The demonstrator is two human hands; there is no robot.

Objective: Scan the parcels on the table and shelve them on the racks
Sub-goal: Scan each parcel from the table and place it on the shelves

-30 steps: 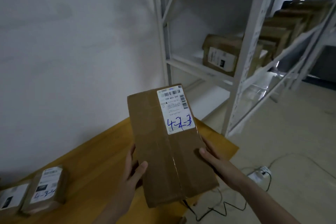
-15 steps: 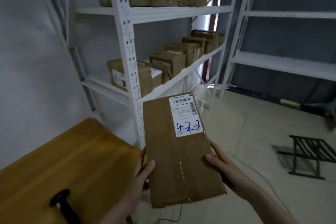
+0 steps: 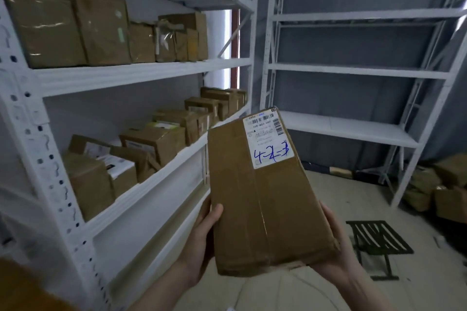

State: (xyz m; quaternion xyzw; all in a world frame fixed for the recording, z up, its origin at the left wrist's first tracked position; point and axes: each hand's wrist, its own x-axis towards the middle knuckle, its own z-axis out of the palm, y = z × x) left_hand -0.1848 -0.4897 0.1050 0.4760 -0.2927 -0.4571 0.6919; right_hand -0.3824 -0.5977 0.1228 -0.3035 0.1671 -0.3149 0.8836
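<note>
Cardboard parcel (image 3: 262,199) held up at centre frame, long axis running away from the camera, taped seam down the middle of the top face. White shipping label (image 3: 269,140) at the far right corner of that face, printed barcodes and "159-A03-280" above, blue handwritten "4-2-3" below, with strokes through some digits.

Left hand (image 3: 202,237) gripping the near left edge of the parcel, thumb laid over the top face, fingers hidden beneath. Right hand (image 3: 336,242) cradling the near right edge, palm against the side, fingers out of sight under the box. Parcel carried clear of all surfaces, just right of the near rack's front edge.

White steel rack (image 3: 141,76) along the left, perforated upright at near left. Upper shelf loaded with large brown boxes (image 3: 73,25) packed side by side. Middle shelf carrying a row of smaller labelled parcels (image 3: 156,139) running from near to far, several tilted against one another. Lower shelf visible only in part behind the held parcel.

Second white rack (image 3: 353,70) against the far grey wall, right of the first. Loose cartons (image 3: 444,184) heaped on the floor at far right, beside that rack's leg. Dark slatted folding stand (image 3: 376,240) on the floor to the right of the right hand. Corner of a wooden table (image 3: 22,288) at near left.
</note>
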